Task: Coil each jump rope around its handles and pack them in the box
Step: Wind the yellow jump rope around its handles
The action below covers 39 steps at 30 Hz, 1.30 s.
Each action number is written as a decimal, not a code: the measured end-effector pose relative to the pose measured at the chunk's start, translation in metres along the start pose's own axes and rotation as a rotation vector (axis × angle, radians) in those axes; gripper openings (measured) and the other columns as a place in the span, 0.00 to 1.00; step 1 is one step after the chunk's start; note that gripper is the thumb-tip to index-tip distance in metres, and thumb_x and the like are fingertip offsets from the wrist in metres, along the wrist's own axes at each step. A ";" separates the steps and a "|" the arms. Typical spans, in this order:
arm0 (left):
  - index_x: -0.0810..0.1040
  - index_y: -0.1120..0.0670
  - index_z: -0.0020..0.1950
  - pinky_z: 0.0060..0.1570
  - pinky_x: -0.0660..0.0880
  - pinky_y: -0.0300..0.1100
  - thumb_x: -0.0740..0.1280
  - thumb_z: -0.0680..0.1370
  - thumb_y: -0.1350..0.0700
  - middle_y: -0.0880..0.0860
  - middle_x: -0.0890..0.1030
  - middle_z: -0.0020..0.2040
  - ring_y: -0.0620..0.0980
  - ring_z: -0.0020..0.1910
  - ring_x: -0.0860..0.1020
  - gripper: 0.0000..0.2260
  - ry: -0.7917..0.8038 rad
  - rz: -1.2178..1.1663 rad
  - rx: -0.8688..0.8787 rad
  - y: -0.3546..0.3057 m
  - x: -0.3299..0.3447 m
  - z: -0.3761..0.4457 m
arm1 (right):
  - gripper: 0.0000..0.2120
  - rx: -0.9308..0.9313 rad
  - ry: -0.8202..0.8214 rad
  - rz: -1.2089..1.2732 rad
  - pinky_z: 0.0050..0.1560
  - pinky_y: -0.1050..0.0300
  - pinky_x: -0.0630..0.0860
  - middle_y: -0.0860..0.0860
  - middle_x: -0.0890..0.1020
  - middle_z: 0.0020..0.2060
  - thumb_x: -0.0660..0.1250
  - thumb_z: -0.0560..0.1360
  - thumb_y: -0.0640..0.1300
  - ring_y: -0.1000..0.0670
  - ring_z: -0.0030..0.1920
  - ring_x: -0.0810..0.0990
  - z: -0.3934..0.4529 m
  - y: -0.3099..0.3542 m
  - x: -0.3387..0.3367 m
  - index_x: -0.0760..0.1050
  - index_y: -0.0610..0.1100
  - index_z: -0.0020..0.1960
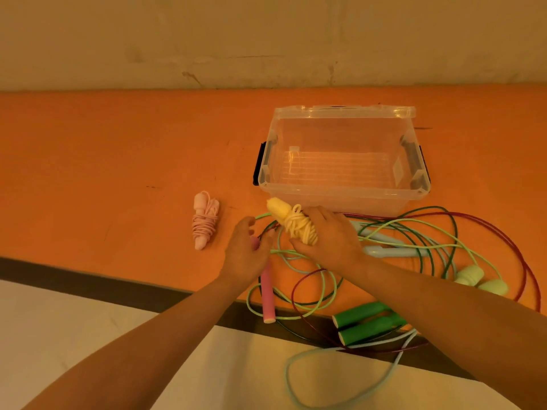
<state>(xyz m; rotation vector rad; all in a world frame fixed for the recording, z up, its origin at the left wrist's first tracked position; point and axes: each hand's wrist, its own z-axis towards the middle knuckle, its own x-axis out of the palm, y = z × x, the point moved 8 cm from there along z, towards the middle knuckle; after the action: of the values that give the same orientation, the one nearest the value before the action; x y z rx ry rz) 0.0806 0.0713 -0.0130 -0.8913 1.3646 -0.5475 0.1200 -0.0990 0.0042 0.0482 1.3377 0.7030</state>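
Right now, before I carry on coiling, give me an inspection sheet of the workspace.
Surface: orange table, dark front edge, a few small marks.
Job's things: clear box open, nothing inside; yellow rope coiled on its handles; pink coiled rope lying left of the box.
Clutter: loose tangle with green handles, pale green handles, light blue handles, pink handle.
Hands: right hand holds the yellow rope; left hand beside it, fingers relaxed, holding nothing.
Cables: pale blue rope loop hangs over the table's front edge.
Surroundings: plain wall behind; pale floor below.
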 end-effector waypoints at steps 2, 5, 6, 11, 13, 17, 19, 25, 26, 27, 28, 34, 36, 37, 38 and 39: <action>0.64 0.56 0.72 0.60 0.70 0.43 0.64 0.79 0.51 0.53 0.70 0.68 0.50 0.65 0.71 0.23 0.071 0.007 0.043 0.011 -0.001 -0.004 | 0.27 0.005 0.020 0.046 0.47 0.49 0.74 0.46 0.81 0.51 0.71 0.67 0.57 0.42 0.49 0.80 0.004 0.011 0.009 0.75 0.42 0.60; 0.57 0.53 0.76 0.68 0.66 0.45 0.62 0.80 0.51 0.49 0.65 0.74 0.46 0.70 0.66 0.26 0.147 0.045 0.170 0.019 -0.006 -0.006 | 0.27 0.012 0.091 0.155 0.49 0.50 0.73 0.45 0.79 0.55 0.74 0.68 0.53 0.42 0.52 0.79 0.009 0.029 0.028 0.73 0.42 0.62; 0.54 0.50 0.77 0.69 0.64 0.42 0.62 0.81 0.52 0.48 0.62 0.75 0.44 0.72 0.64 0.28 0.168 0.076 0.193 0.021 -0.008 -0.007 | 0.27 0.011 0.110 0.180 0.50 0.51 0.73 0.45 0.79 0.56 0.74 0.68 0.52 0.42 0.54 0.78 0.011 0.035 0.035 0.72 0.42 0.63; 0.41 0.45 0.77 0.68 0.59 0.35 0.61 0.81 0.52 0.45 0.53 0.77 0.39 0.71 0.58 0.33 0.156 0.127 0.232 0.036 -0.025 -0.012 | 0.30 0.004 0.208 0.293 0.57 0.50 0.72 0.43 0.74 0.62 0.72 0.72 0.50 0.42 0.61 0.74 0.016 0.065 0.063 0.68 0.40 0.68; 0.44 0.52 0.78 0.71 0.56 0.36 0.60 0.80 0.50 0.48 0.52 0.78 0.43 0.75 0.56 0.33 0.153 0.161 0.270 0.043 -0.033 -0.012 | 0.31 0.028 0.285 0.352 0.60 0.49 0.71 0.41 0.74 0.62 0.71 0.72 0.50 0.42 0.62 0.73 0.017 0.073 0.076 0.67 0.38 0.69; 0.41 0.49 0.78 0.72 0.58 0.51 0.57 0.78 0.41 0.48 0.49 0.79 0.47 0.77 0.51 0.36 0.202 0.337 0.319 0.064 -0.046 -0.016 | 0.36 0.163 0.369 0.514 0.54 0.52 0.73 0.45 0.77 0.59 0.72 0.70 0.54 0.44 0.58 0.77 0.019 0.080 0.102 0.63 0.41 0.71; 0.35 0.43 0.76 0.69 0.56 0.53 0.58 0.74 0.37 0.43 0.42 0.78 0.42 0.76 0.46 0.40 0.276 0.409 0.277 0.079 -0.048 -0.021 | 0.37 0.255 0.399 0.563 0.50 0.58 0.71 0.48 0.76 0.58 0.73 0.71 0.51 0.47 0.56 0.77 0.020 0.083 0.114 0.58 0.43 0.73; 0.35 0.43 0.74 0.69 0.52 0.52 0.72 0.67 0.36 0.44 0.47 0.78 0.43 0.75 0.49 0.52 0.306 0.444 0.104 0.115 -0.060 -0.026 | 0.33 0.497 0.454 0.682 0.50 0.57 0.73 0.50 0.76 0.56 0.73 0.68 0.58 0.50 0.52 0.76 0.015 0.110 0.164 0.63 0.46 0.66; 0.37 0.43 0.74 0.69 0.54 0.53 0.74 0.67 0.38 0.45 0.49 0.78 0.43 0.75 0.50 0.51 0.278 0.436 0.099 0.118 -0.065 -0.025 | 0.34 0.518 0.454 0.665 0.51 0.53 0.75 0.50 0.77 0.56 0.72 0.66 0.62 0.48 0.52 0.77 0.014 0.113 0.172 0.64 0.47 0.64; 0.40 0.42 0.75 0.69 0.55 0.53 0.74 0.67 0.40 0.45 0.50 0.78 0.43 0.75 0.51 0.50 0.258 0.429 0.103 0.121 -0.069 -0.024 | 0.35 0.534 0.464 0.658 0.51 0.52 0.74 0.50 0.78 0.55 0.71 0.65 0.63 0.48 0.51 0.78 0.013 0.118 0.177 0.64 0.48 0.63; 0.41 0.42 0.75 0.68 0.55 0.53 0.75 0.68 0.42 0.45 0.51 0.78 0.43 0.75 0.51 0.49 0.246 0.422 0.111 0.123 -0.073 -0.025 | 0.33 0.556 0.472 0.683 0.49 0.53 0.74 0.50 0.77 0.54 0.71 0.67 0.61 0.48 0.50 0.77 0.012 0.123 0.182 0.63 0.48 0.64; 0.46 0.44 0.77 0.67 0.55 0.53 0.75 0.68 0.46 0.45 0.51 0.78 0.40 0.75 0.46 0.48 0.262 0.460 0.169 0.138 -0.091 -0.034 | 0.30 0.658 0.513 0.913 0.44 0.57 0.76 0.48 0.78 0.56 0.73 0.71 0.48 0.49 0.51 0.78 -0.001 0.144 0.204 0.61 0.44 0.65; 0.47 0.46 0.78 0.66 0.54 0.51 0.75 0.68 0.46 0.42 0.50 0.78 0.39 0.75 0.45 0.47 0.274 0.467 0.199 0.141 -0.096 -0.041 | 0.29 0.647 0.556 0.908 0.40 0.60 0.75 0.48 0.77 0.54 0.73 0.71 0.48 0.50 0.50 0.78 -0.007 0.148 0.207 0.61 0.44 0.64; 0.47 0.46 0.78 0.66 0.53 0.49 0.75 0.68 0.45 0.42 0.50 0.77 0.39 0.75 0.45 0.48 0.279 0.467 0.201 0.143 -0.098 -0.044 | 0.29 0.640 0.577 0.895 0.42 0.58 0.77 0.48 0.77 0.54 0.73 0.71 0.48 0.50 0.50 0.78 -0.009 0.150 0.208 0.62 0.44 0.64; 0.47 0.46 0.78 0.66 0.51 0.47 0.75 0.67 0.44 0.41 0.50 0.77 0.39 0.75 0.45 0.49 0.287 0.474 0.195 0.145 -0.101 -0.047 | 0.29 0.640 0.593 0.881 0.46 0.53 0.78 0.48 0.77 0.53 0.73 0.70 0.49 0.49 0.50 0.78 -0.010 0.153 0.210 0.62 0.44 0.63; 0.46 0.45 0.78 0.66 0.50 0.46 0.75 0.67 0.43 0.40 0.49 0.77 0.40 0.75 0.45 0.49 0.301 0.486 0.184 0.149 -0.102 -0.049 | 0.29 0.636 0.613 0.857 0.50 0.49 0.78 0.47 0.77 0.53 0.73 0.70 0.51 0.48 0.51 0.79 -0.010 0.156 0.213 0.62 0.44 0.63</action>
<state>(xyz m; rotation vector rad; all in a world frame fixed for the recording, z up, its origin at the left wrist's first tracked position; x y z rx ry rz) -0.0073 0.2270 -0.0704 -0.3119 1.7040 -0.4287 0.0556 0.1257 -0.1182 1.0347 2.1164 1.0114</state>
